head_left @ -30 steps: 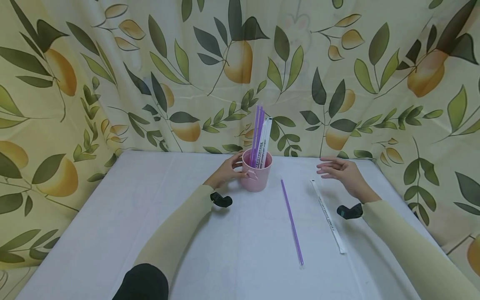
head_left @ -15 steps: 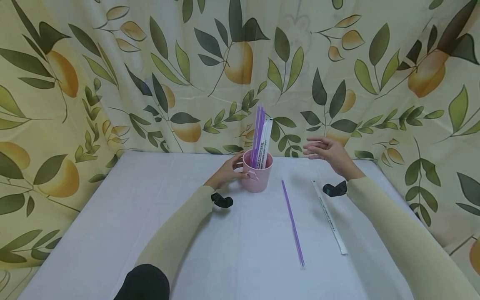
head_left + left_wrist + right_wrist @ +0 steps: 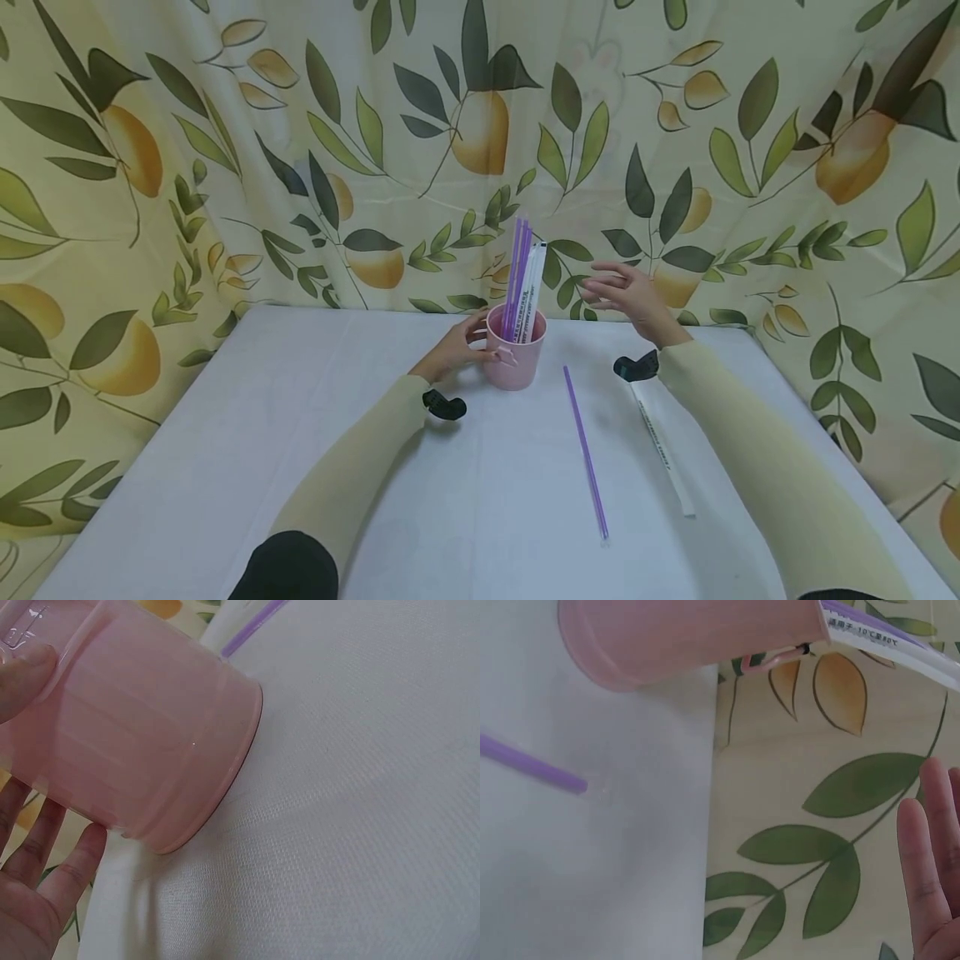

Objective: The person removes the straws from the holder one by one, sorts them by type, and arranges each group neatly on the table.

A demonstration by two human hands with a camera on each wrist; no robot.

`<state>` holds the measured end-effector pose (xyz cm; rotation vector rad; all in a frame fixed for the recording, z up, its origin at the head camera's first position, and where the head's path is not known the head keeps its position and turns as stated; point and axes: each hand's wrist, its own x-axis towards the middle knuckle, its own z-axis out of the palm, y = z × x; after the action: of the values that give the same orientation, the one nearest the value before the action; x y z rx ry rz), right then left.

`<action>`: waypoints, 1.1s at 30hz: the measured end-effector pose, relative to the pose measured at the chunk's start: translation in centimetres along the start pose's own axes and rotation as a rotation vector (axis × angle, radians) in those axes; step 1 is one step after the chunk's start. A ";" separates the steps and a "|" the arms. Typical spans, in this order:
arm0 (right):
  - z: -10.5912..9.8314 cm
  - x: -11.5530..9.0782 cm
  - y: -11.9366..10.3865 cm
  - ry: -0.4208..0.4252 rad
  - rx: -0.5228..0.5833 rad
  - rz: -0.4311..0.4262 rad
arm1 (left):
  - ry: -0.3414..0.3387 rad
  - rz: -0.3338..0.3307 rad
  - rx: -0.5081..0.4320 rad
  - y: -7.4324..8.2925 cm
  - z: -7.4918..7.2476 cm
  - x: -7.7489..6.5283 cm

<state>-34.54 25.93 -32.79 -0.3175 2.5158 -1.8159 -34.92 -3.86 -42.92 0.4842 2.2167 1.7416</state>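
Observation:
My left hand (image 3: 453, 347) grips a pink plastic cup (image 3: 516, 372), which stands upright near the table's back edge. In the left wrist view the thumb (image 3: 28, 675) lies on one side of the cup and the fingers reach round the other. Several purple straws (image 3: 516, 279) and white paper-wrapped straws (image 3: 532, 287) with dark print lean in the cup, their tops above its rim. To the right of the cup, my right hand (image 3: 633, 298) is raised, holding nothing, fingers spread and pointing toward the straws. In the right wrist view its fingertips are apart from the straws.
A purple straw (image 3: 585, 450) in clear wrapping lies on the white-covered table (image 3: 390, 517), right of the cup. Farther right lies a white wrapped straw (image 3: 663, 450), its far end beneath my right wrist's camera. A leaf-and-fruit patterned curtain (image 3: 300, 217) hangs behind the table.
My right hand has risen and moved left, from above the white wrapped straw toward the straws in the cup. My left hand keeps its grip on the cup.

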 end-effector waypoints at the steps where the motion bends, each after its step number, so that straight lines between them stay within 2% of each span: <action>1: 0.2 0.2 0.0 0.000 -0.013 0.000 | 0.002 -0.001 0.002 0.0 0.0 -0.1; 8: 1.9 1.1 -0.1 0.001 -0.014 0.004 | -0.006 0.020 -0.014 -0.1 0.2 -0.3; 24: 5.2 2.7 -0.2 -0.004 -0.031 0.071 | -0.003 0.002 -0.007 -0.4 0.2 -0.1; 33: 6.8 3.4 -0.4 -0.020 -0.026 0.116 | -0.017 0.045 -0.006 0.0 0.0 -0.2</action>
<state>-36.86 18.88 -34.28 -0.1848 2.4902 -1.7306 -34.76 -3.97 -42.92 0.5500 2.2044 1.7594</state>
